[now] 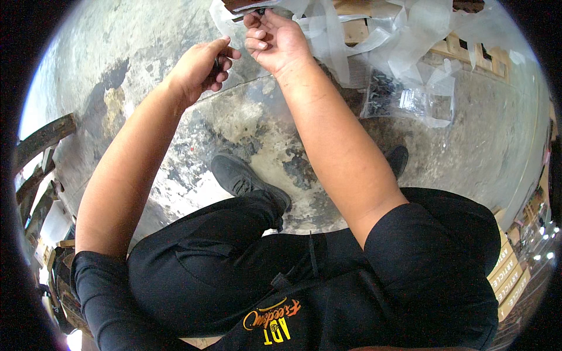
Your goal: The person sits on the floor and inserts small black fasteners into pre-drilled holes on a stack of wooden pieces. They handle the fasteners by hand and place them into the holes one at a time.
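At the top of the view, my right hand (276,41) is closed, with its thumb and fingertips on a small black piece (260,11), too small to name. That piece lies against the edge of a dark brown wooden-looking part (243,4), mostly cut off by the picture's upper rim. My left hand (202,70) hangs over the floor, lower and to the left. Its fingers are curled around something dark, mostly hidden in the palm. White translucent wrapping (336,41) spreads beside and beneath the brown part.
To the right, a clear plastic bag (398,96) of small dark pieces lies on the stained concrete floor (146,52). Behind it is a wooden slatted frame (462,50) partly under wrapping. Dark curved wooden pieces (47,140) stand at the left, stacked cartons (510,275) at the lower right.
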